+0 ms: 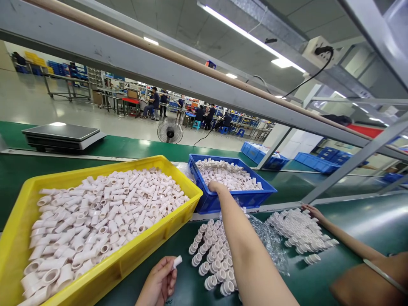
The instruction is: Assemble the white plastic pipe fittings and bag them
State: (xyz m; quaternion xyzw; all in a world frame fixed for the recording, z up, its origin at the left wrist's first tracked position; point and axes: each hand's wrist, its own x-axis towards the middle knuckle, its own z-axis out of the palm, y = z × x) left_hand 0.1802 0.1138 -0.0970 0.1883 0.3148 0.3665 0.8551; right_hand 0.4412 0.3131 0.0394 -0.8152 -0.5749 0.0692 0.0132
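Observation:
My left hand (161, 278) is closed, pinching a white plastic pipe fitting (177, 261) between thumb and fingers just in front of the yellow bin (174, 225). That bin is heaped with loose white pipe fittings (117, 208). My right hand (216, 186) reaches over the near rim of the blue bin (236, 199), which holds more small white fittings (229, 172). Its fingers are hidden inside, so what they hold does not show. Below my right forearm, white fittings (212, 253) lie in slanted rows on the green table (181, 238).
A co-worker's hand (312, 211) touches another group of white fittings (298, 229) at the right. Clear plastic wrap (269, 242) lies between the groups. A scale (62, 134) stands behind the yellow bin. A metal frame post (338, 172) slants down at the right.

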